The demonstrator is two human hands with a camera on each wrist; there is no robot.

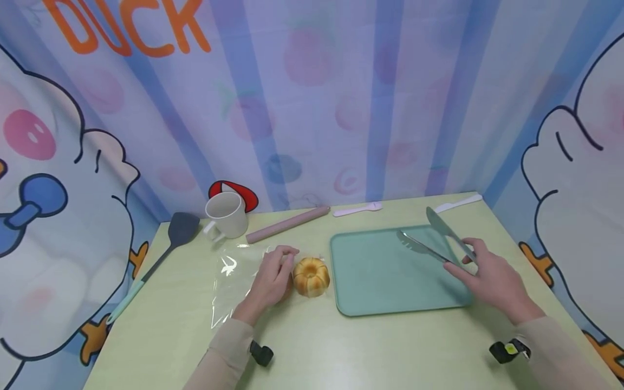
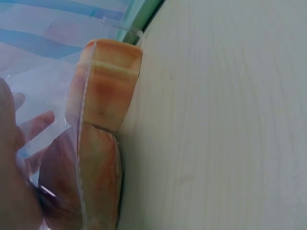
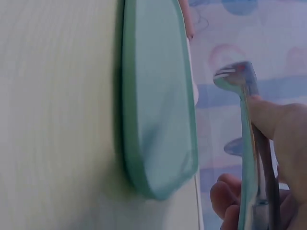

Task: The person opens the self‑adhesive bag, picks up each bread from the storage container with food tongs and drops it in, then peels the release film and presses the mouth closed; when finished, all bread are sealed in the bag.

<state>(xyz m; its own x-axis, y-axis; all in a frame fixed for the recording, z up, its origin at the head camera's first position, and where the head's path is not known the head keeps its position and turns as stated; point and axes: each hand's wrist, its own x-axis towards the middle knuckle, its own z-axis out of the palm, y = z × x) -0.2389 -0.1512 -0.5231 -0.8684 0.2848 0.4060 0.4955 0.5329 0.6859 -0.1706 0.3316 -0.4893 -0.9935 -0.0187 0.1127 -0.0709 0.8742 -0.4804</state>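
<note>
My left hand [image 1: 270, 279] is over a clear plastic bag [image 1: 231, 281], fingers bent around its raised film. Through the film [image 2: 53, 62] in the left wrist view, some fingertips show. Inside the bag, a round golden bread with a ridged top [image 1: 311, 277] sits just right of the hand. A second, browner bread [image 2: 98, 177] stands against it, mostly hidden under the hand in the head view. My right hand [image 1: 497, 281] grips a pair of tongs [image 1: 455, 235] above the right part of a green tray [image 1: 375, 276]. The tongs' arms are spread, with nothing between their tips.
Along the back lie a pinkish rolling pin [image 1: 287, 225], a pink plastic utensil [image 1: 358, 209] and a white one [image 1: 458, 203]. A white mug [image 1: 228, 214] stands at back left. A dark spatula [image 1: 163, 260] lies along the left edge. A printed curtain [image 1: 317, 108] borders the table.
</note>
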